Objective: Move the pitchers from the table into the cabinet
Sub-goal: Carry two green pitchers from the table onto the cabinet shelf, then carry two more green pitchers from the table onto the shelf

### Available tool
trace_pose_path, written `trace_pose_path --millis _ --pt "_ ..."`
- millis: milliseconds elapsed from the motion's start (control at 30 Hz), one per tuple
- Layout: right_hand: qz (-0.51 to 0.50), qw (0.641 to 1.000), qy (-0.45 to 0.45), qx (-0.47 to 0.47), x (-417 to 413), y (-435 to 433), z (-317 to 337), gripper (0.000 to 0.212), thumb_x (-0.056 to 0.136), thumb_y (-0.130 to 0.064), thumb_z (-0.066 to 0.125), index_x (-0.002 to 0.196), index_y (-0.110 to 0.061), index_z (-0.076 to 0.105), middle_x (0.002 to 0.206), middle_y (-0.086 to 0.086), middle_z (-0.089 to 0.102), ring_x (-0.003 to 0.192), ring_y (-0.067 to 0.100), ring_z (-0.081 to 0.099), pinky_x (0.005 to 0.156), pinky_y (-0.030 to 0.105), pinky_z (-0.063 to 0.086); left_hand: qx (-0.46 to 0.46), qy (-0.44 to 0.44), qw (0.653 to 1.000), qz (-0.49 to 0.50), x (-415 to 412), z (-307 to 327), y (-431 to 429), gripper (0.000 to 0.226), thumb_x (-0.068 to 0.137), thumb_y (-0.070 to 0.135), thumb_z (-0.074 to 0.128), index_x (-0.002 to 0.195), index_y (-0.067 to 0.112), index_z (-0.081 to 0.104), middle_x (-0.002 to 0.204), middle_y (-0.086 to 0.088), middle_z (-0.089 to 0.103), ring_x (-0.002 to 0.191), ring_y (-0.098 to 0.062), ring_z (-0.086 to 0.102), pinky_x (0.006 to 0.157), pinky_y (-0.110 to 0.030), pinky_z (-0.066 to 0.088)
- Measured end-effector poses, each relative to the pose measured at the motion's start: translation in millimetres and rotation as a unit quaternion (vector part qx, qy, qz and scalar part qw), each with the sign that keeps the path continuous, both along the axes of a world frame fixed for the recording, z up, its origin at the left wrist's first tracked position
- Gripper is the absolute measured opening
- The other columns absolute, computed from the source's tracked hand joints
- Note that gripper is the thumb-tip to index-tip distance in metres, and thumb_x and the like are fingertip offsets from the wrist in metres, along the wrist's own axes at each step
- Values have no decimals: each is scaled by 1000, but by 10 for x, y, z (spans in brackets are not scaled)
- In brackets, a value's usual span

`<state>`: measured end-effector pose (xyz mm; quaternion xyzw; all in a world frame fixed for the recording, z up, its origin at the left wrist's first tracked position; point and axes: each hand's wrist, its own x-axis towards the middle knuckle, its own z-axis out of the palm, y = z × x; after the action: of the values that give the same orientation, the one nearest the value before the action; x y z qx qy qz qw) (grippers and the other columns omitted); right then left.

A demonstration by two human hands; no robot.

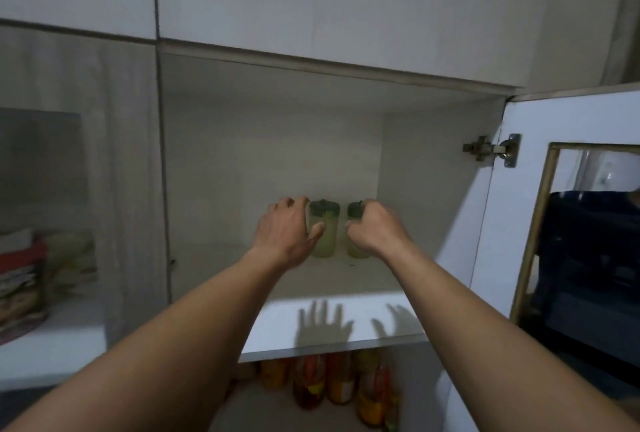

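Note:
Two pale green pitchers with dark green lids stand upright side by side deep on the white cabinet shelf (332,324). My left hand (287,229) wraps around the left pitcher (327,234), thumb across its front. My right hand (375,225) is closed around the right pitcher (354,213), hiding most of its body. Both arms reach into the open cabinet.
The cabinet door (571,189) with a glass pane stands open at the right, on a metal hinge (491,149). Several jars (332,383) sit on the shelf below. Folded cloths (24,279) lie behind the closed glass door at the left.

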<state>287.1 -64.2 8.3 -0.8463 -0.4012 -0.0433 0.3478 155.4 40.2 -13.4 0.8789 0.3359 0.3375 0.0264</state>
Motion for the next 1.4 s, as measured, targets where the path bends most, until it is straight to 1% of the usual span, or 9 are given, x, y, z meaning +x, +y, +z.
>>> trace_pose_path --millis 133,367,500,667,733,933,1033,1167,1400 --pt "27 999 -20 -6 -468 -125 134 53 90 -37 60 135 -9 53 140 20 57 131 39 52 107 46 46 51 -16 998 15 -589 95 -244 56 94 50 49 139 17 46 132 -14 54 120 -33 51 99 -41 43" --pt "117 991 -69 8 -1320 -149 340 62 92 -44 55 144 -11 45 147 22 48 139 40 42 113 51 38 115 -32 985 124 -1658 287 -482 52 93 49 47 133 16 52 125 -12 59 115 -32 52 94 -40 44" --pt "207 976 -72 11 -1916 -107 266 67 93 -44 55 150 -13 38 151 22 43 141 41 38 114 52 36 126 -12 969 213 -2396 188 -650 54 94 50 44 136 16 49 130 -12 57 123 -30 48 102 -41 41" --pt "302 951 -74 0 -2677 -40 107 76 94 -46 54 158 -16 26 156 22 36 145 41 32 117 54 32 88 42 941 324 -3295 -86 -857 63 95 52 39 150 21 33 150 -13 41 140 -34 32 113 -49 30" --pt "346 935 -74 -2 -3082 -32 45 77 94 -46 53 159 -18 23 158 21 34 147 40 30 118 53 30 63 38 926 371 -3718 -150 -1014 64 97 50 38 154 22 26 155 -15 32 145 -34 24 116 -51 23" --pt "461 885 -60 -22 -4270 -152 -348 78 92 -42 54 159 -20 20 157 18 34 145 40 31 116 51 32 8 26 878 478 -4815 -476 -1479 62 101 46 31 156 23 17 161 -15 20 149 -33 14 117 -53 18" --pt "495 866 -62 -30 -4814 -176 -432 77 93 -41 53 159 -18 19 157 21 34 144 42 32 115 52 33 -8 15 861 509 -5266 -567 -1670 62 101 46 33 156 22 17 161 -15 18 149 -32 11 118 -54 14" --pt "541 839 -57 -34 -5561 -201 -527 75 96 -41 51 159 -19 18 158 21 32 146 39 30 115 55 33 -30 7 835 549 -5918 -749 -1854 64 100 47 35 156 22 17 161 -15 19 149 -32 12 117 -55 18" --pt "600 798 -45 -36 -6713 -319 -933 73 97 -37 52 158 -18 16 153 19 36 138 41 38 108 57 39 -57 -8 795 604 -6876 -1310 -2306 57 98 47 39 149 22 32 155 -14 30 143 -32 25 113 -50 26"
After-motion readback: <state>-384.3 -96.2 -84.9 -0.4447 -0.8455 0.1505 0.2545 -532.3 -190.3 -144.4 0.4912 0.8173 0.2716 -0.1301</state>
